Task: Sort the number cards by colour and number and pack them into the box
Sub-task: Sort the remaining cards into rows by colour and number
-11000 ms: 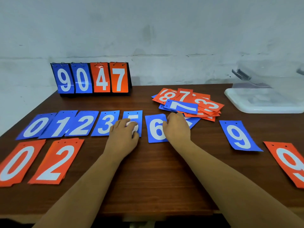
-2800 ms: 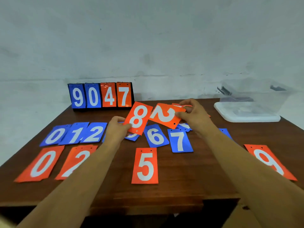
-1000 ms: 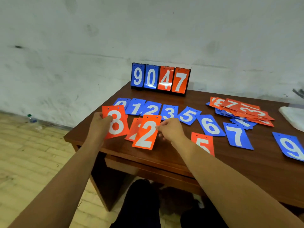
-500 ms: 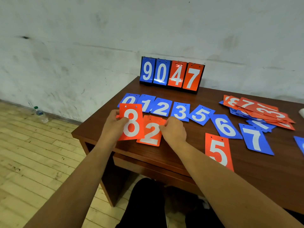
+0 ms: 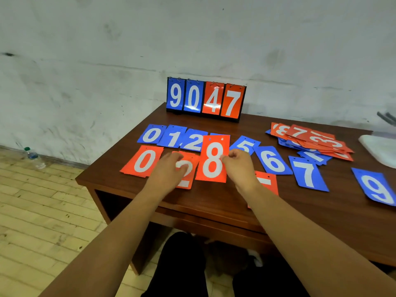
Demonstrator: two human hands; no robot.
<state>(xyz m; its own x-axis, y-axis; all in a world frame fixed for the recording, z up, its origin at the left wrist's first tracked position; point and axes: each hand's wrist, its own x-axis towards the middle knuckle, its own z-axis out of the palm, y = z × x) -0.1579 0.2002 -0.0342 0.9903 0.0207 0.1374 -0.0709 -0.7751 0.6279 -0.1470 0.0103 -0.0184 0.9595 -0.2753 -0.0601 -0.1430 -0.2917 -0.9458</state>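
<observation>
Pinching the red 8 card [image 5: 213, 159] by its right edge, the right hand [image 5: 237, 166] holds it tilted up over the blue row [image 5: 173, 138]. The left hand [image 5: 169, 171] lies loose-fingered on the red 2 card [image 5: 186, 179], gripping nothing, with the red 0 card [image 5: 145, 161] just left. The red 5 card [image 5: 266, 183] lies partly under the right forearm, toward the front edge of the table [image 5: 214, 200], so a careless sweep could knock it off. A pile of unsorted cards [image 5: 310, 140] waits beside the clear box [image 5: 381, 146], far right.

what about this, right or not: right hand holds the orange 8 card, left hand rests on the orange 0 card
Wrong card: the head view shows the left hand resting on the orange 2 card, beside the orange 0 card. The right hand does hold the orange 8 card.
</observation>
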